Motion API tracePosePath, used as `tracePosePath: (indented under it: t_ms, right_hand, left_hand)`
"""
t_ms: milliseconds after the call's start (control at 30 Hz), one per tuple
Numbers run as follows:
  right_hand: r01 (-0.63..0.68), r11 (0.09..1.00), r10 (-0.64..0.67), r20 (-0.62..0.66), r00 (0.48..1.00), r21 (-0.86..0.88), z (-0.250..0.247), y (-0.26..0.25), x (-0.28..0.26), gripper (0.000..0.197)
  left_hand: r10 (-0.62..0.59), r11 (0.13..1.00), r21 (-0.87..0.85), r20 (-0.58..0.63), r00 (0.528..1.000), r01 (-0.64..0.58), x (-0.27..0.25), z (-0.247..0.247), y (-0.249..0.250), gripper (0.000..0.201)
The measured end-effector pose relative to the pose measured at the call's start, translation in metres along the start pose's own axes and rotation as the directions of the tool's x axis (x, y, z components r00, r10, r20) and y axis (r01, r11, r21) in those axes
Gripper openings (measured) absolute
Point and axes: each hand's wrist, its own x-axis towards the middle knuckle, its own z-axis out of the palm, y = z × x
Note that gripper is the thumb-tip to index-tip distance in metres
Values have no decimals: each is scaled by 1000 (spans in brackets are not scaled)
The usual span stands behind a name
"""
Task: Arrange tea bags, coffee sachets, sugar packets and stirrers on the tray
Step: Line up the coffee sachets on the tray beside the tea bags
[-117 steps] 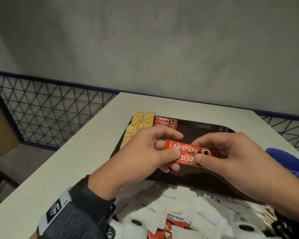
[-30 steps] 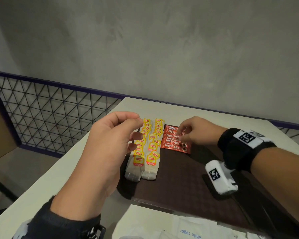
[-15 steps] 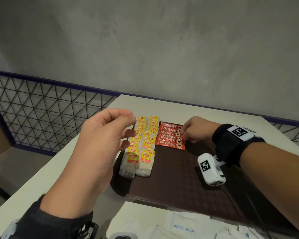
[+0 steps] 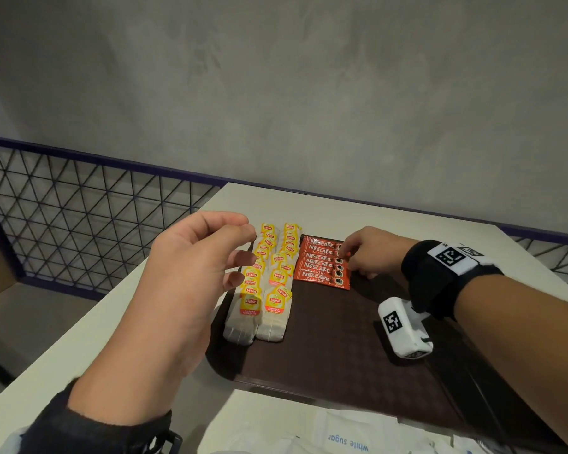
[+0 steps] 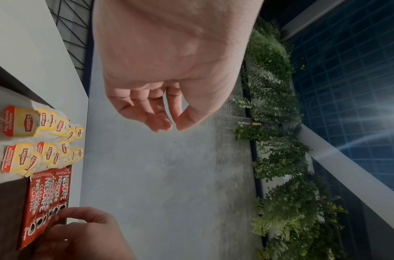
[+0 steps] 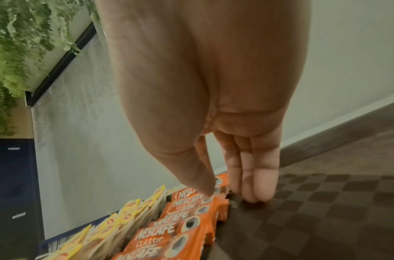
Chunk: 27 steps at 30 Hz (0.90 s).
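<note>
A dark brown tray (image 4: 325,342) lies on the white table. Two rows of yellow-tagged tea bags (image 4: 269,290) fill its left side. To their right sits a small overlapping stack of red coffee sachets (image 4: 318,263). My right hand (image 4: 348,253) is at the sachets' right ends. In the right wrist view its thumb tip touches a sachet (image 6: 169,228) and its straight fingers (image 6: 253,184) stand on the tray (image 6: 302,211). My left hand (image 4: 240,250) hovers above the tray's left edge, fingers loosely curled, holding nothing. The left wrist view shows the left hand (image 5: 169,126) empty.
White sugar packets (image 4: 348,444) lie in a heap at the near edge of the table (image 4: 112,322). A black mesh railing (image 4: 79,208) runs behind the table on the left. A grey wall stands close behind.
Earlier both hands held one coffee sachet above the tray; now neither hand holds one. Over the last second my right hand stayed at the sachets' right ends and my left hand kept hovering.
</note>
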Motion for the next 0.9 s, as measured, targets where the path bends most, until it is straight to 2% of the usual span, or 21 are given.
tracePosePath:
  t_ms: [167, 500, 800, 900]
  right_hand:
    - [-25, 1000, 24, -74, 997, -17, -5, 3, 4, 22]
    - [-11, 999, 8, -75, 997, -36, -5, -9, 8, 19]
    - [-19, 996, 17, -25, 1000, -84, -7, -12, 16, 23]
    - [18, 988, -33, -94, 995, -151, -19, -7, 1, 28]
  left_hand:
    - [2, 1000, 2, -2, 1000, -2, 0, -1, 0, 15]
    - [1, 1000, 16, -6, 1000, -1, 1, -1, -2, 17]
    - [9, 1000, 29, 1, 1000, -9, 4, -3, -5, 16]
    - [8, 999, 33, 19, 1000, -9, 1, 2, 0, 15]
